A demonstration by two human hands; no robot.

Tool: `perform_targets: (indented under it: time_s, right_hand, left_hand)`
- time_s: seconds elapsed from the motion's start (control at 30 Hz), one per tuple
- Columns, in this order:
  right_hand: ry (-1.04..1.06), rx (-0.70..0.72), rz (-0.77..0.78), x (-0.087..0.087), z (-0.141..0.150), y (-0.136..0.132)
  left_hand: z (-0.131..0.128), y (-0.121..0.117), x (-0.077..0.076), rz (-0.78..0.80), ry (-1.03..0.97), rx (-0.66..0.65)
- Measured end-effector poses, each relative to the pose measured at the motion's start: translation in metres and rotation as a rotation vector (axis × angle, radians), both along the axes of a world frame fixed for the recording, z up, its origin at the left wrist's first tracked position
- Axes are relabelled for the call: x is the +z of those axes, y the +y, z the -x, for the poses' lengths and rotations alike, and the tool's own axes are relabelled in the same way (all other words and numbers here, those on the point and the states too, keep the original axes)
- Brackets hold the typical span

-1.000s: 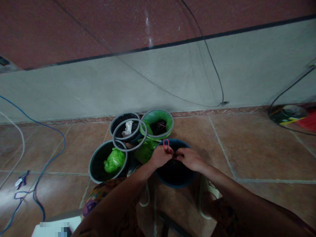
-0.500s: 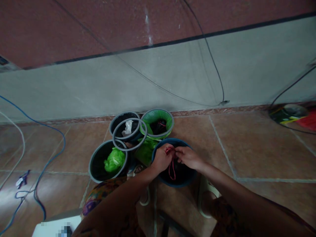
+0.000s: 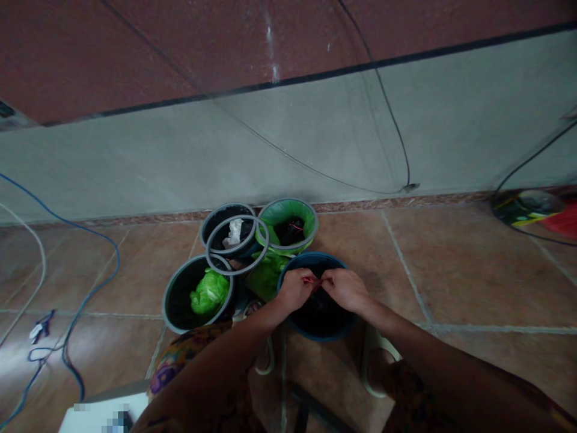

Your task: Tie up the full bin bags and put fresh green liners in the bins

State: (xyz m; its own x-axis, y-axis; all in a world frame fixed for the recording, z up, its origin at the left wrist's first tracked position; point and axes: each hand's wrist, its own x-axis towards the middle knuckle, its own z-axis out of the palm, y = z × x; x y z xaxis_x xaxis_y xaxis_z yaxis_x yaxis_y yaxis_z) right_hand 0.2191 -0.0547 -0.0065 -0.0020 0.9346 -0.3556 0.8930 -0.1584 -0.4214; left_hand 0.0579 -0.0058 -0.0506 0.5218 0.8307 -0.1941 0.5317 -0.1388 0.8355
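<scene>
Both hands meet over a blue-rimmed bucket [image 3: 318, 338] that stands on the floor between my feet. My left hand [image 3: 295, 290] is closed, its fingers pinching a thin red string [image 3: 314, 282]. From the other side my right hand [image 3: 345, 288] is closed too, with thumb and forefinger on the same string. Dark material, perhaps a black bag [image 3: 321, 310], lies inside the bucket below the hands; its shape is hard to make out in the shadow.
Left of the bucket stands a bin [image 3: 169, 310] with a green plastic bag [image 3: 210, 293]. Behind are a bin [image 3: 216, 211] holding white and black plastic, a green-lined bin [image 3: 311, 222] and a loose grey ring [image 3: 265, 237]. A blue cable [image 3: 97, 288] crosses the left floor.
The hanging loop of red string below my fingers is gone from sight. My right hand has turned and dropped slightly, and the string now looks short between both hands.
</scene>
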Motion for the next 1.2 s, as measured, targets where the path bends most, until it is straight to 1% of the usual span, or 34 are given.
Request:
perform_targets:
  time_s: [0.07, 0.13, 0.2, 0.27, 0.37, 0.47, 0.53, 0.6, 0.7, 0.77, 0.87, 0.97, 1.03, 1.1, 1.2]
  right_hand:
    - [-0.087, 0.003, 0.005, -0.001, -0.002, -0.001]
    - [-0.145, -0.001, 0.040, -0.004, -0.006, -0.002]
    - [-0.179, 0.003, 0.089, -0.009, -0.009, -0.002]
    - [-0.186, 0.025, 0.120, -0.014, -0.011, -0.002]
    - [-0.163, 0.041, 0.125, -0.019, -0.011, -0.003]
    - [-0.140, 0.016, 0.119, -0.019, -0.011, -0.003]
    - [-0.110, 0.024, 0.137, -0.018, -0.011, -0.004]
    - [-0.056, 0.059, 0.177, -0.019, -0.009, -0.006]
    - [0.025, 0.124, 0.218, -0.030, -0.002, -0.013]
    - [0.065, 0.156, 0.221, -0.041, 0.005, -0.019]
    - [0.110, 0.139, 0.210, -0.058, 0.014, -0.024]
    - [0.148, 0.071, 0.175, -0.069, 0.019, -0.023]
    - [0.187, 0.046, 0.132, -0.070, 0.019, -0.020]
    - [0.212, 0.034, 0.083, -0.067, 0.016, -0.015]
    - [0.238, 0.025, -0.018, -0.054, 0.009, -0.008]
  left_hand:
    - [0.004, 0.002, 0.003, -0.082, 0.123, -0.057]
    - [0.007, 0.004, 0.007, -0.146, 0.272, -0.123]
    - [0.008, 0.007, 0.013, -0.158, 0.421, -0.179]
    - [0.009, 0.007, 0.017, -0.139, 0.537, -0.204]
    - [0.008, 0.006, 0.020, -0.128, 0.601, -0.203]
    - [0.009, 0.004, 0.018, -0.147, 0.636, -0.179]
    - [0.010, 0.002, 0.015, -0.107, 0.694, -0.176]
    - [0.010, 0.000, 0.010, -0.039, 0.721, -0.223]
    - [0.008, -0.005, 0.002, 0.006, 0.685, -0.329]
    - [0.004, -0.008, -0.003, 0.004, 0.664, -0.360]
    - [-0.002, -0.012, -0.009, -0.012, 0.580, -0.338]
    - [-0.006, -0.014, -0.010, 0.018, 0.414, -0.271]
    - [-0.008, -0.014, -0.008, 0.078, 0.321, -0.202]
    - [-0.010, -0.014, -0.003, 0.121, 0.253, -0.140]
    - [-0.011, -0.012, 0.012, 0.121, 0.142, -0.102]
